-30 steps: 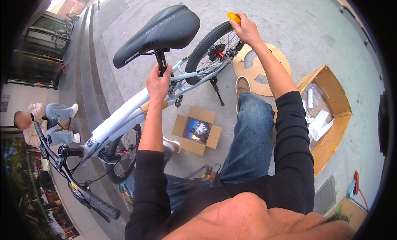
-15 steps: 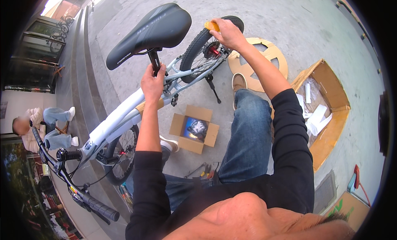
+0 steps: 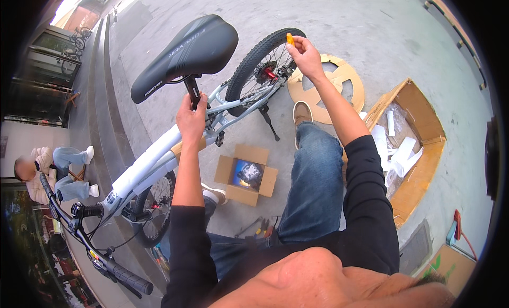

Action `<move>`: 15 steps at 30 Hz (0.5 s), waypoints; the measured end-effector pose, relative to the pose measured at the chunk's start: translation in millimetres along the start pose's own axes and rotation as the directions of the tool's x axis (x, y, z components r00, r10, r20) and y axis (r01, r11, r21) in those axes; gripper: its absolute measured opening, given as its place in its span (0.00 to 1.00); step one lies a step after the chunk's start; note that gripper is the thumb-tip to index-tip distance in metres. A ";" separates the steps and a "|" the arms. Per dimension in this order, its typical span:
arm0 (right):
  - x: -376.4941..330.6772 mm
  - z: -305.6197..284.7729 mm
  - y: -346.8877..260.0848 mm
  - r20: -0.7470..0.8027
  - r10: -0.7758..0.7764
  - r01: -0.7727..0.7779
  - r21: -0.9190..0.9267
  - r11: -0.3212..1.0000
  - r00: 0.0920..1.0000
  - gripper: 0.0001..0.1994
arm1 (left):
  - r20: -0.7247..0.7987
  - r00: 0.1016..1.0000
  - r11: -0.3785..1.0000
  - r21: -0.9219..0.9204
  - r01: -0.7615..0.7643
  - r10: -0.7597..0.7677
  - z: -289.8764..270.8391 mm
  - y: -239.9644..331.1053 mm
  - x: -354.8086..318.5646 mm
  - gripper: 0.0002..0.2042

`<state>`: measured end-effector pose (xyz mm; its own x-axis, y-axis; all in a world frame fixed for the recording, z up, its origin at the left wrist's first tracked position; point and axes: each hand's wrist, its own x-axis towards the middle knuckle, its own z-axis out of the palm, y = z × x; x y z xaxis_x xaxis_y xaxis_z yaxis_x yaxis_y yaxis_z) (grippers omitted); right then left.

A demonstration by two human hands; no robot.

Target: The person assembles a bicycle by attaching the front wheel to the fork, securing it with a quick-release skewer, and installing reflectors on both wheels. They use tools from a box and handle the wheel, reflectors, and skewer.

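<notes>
Partly hidden seat post (image 3: 191, 89) in left hand (image 3: 191, 119), orange piece (image 3: 290, 39) (unclear) in right hand (image 3: 306, 56)

Both arms are extended forward from the lower edge, clad in black sleeves pushed up to the forearms. The left hand (image 3: 191, 117) is closed in a fist-like grip, knuckles up, wrist straight. The right arm is stretched farther and higher, elbow nearly straight. The right hand (image 3: 306, 56) is raised, thumb and forefinger pinched together, remaining fingers loosely curled.
</notes>
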<state>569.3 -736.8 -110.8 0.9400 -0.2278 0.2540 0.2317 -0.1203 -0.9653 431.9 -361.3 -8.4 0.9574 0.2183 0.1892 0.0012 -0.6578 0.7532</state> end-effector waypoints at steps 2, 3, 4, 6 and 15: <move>7.7 -24.0 37.5 -0.119 0.142 -0.153 -0.086 0.985 0.983 0.27 | -0.007 1.000 1.000 -0.026 -0.008 0.008 1.9 0.0 0.0 0.16; 5.8 -35.2 55.5 -0.141 0.113 -0.131 -0.128 0.983 0.984 0.27 | -0.013 1.000 0.999 -0.034 -0.014 0.014 2.5 -0.1 -0.1 0.16; 2.6 -44.7 71.9 -0.186 0.155 -0.188 -0.170 0.967 0.970 0.28 | -0.016 1.000 0.999 -0.034 -0.012 0.011 3.0 -0.4 0.4 0.16; -4.4 -58.5 99.8 -0.258 0.270 -0.331 -0.233 0.915 0.928 0.29 | -0.023 1.000 1.000 -0.020 -0.016 0.016 3.3 -1.2 0.1 0.16; -8.7 -40.7 163.9 -0.161 0.272 -0.312 -0.340 0.887 0.949 0.29 | -0.147 0.978 0.984 0.116 -0.134 0.150 18.2 2.0 -6.6 0.12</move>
<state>588.9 -793.9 -268.7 0.9147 -0.4041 -0.0122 -0.1730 -0.3641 -0.9151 430.9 -377.1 -19.5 0.8937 0.2205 0.3907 -0.0932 -0.7605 0.6426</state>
